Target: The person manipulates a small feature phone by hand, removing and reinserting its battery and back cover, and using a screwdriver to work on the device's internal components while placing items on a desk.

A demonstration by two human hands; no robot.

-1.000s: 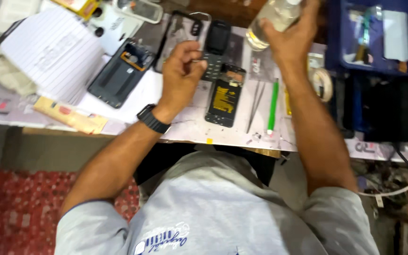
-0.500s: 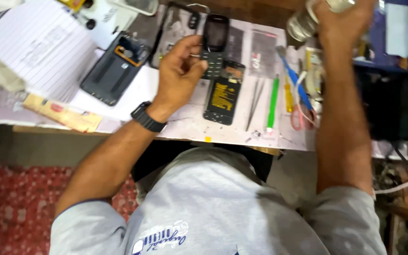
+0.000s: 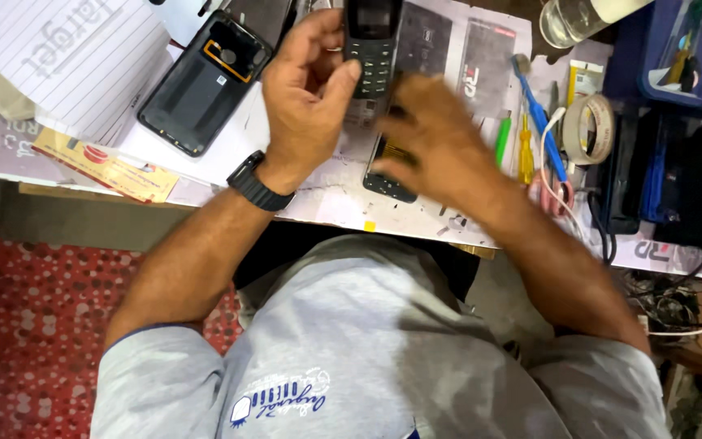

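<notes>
My left hand (image 3: 306,89), with a black watch (image 3: 255,183) on its wrist, curls against the left edge of a black keypad phone (image 3: 371,41) lying on the paper-covered bench, thumb pressed to its side. My right hand (image 3: 432,138) is blurred with motion. Its fingers are spread and hold nothing, hovering over an opened phone body (image 3: 387,177) just below the keypad phone. A clear glass bottle (image 3: 574,18) stands at the top right, away from both hands.
A black phone back cover (image 3: 201,85) and a lined notepad (image 3: 67,57) lie to the left. Right of the phones are a green screwdriver (image 3: 503,140), a yellow one (image 3: 525,150), a blue brush (image 3: 538,114), a tape roll (image 3: 591,130) and a blue tray (image 3: 684,57).
My right hand held the clear bottle up at the top right; it has let go of it and swung down left over the opened phone. The left hand stayed at the keypad phone.
</notes>
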